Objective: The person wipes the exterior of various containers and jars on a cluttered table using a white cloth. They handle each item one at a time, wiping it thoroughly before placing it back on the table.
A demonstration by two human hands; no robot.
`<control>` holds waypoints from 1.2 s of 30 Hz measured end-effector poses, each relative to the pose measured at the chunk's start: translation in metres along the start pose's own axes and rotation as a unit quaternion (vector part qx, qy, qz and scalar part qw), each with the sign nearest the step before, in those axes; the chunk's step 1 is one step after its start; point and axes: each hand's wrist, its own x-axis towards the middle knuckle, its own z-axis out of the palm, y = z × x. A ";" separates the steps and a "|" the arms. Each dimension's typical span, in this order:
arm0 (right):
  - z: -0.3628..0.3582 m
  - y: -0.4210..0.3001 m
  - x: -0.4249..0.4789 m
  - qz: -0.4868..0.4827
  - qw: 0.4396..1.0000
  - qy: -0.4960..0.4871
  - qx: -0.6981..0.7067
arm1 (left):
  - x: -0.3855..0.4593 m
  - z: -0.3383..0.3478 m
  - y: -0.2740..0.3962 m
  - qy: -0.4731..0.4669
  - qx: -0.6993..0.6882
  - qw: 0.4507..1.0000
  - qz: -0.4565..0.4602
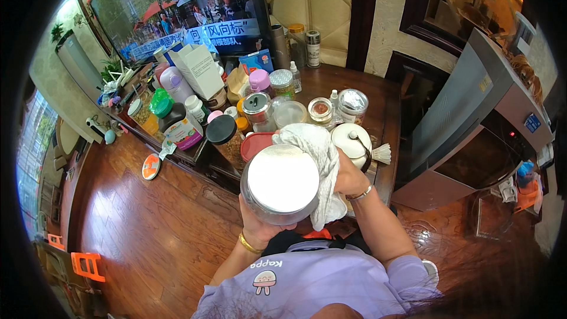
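A clear jar with a shiny silver lid is held up in front of my body. My left hand grips it from below and the left side, partly hidden under it. In my right hand is a white cloth, bunched against the jar's right side; the cloth covers most of the fingers. Just beyond the jar lie a red lid and a black-lidded jar of dry brown contents. A white lidded pot stands beyond my right hand.
The dark wooden cabinet is crowded with jars, a brown bottle with a green cap, a purple flask and a white box. A shuttlecock lies near its right edge. A television stands behind; a grey appliance is at right.
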 end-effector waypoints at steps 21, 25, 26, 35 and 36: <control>0.009 0.073 -0.003 0.038 0.938 0.336 0.078 | 0.003 0.006 -0.019 0.088 0.028 0.993 0.070; 0.000 0.069 -0.009 0.020 0.940 0.338 0.034 | 0.004 0.031 -0.025 0.094 0.091 0.984 0.122; 0.000 0.063 -0.010 -0.001 0.940 0.338 0.036 | 0.008 0.042 -0.026 0.088 0.091 0.982 0.137; 0.016 0.012 0.012 -0.071 0.953 0.288 -0.056 | 0.028 0.051 -0.030 0.011 0.198 0.952 0.234; 0.017 0.013 0.010 -0.052 0.957 0.284 -0.038 | 0.027 0.046 -0.027 0.001 0.222 0.946 0.238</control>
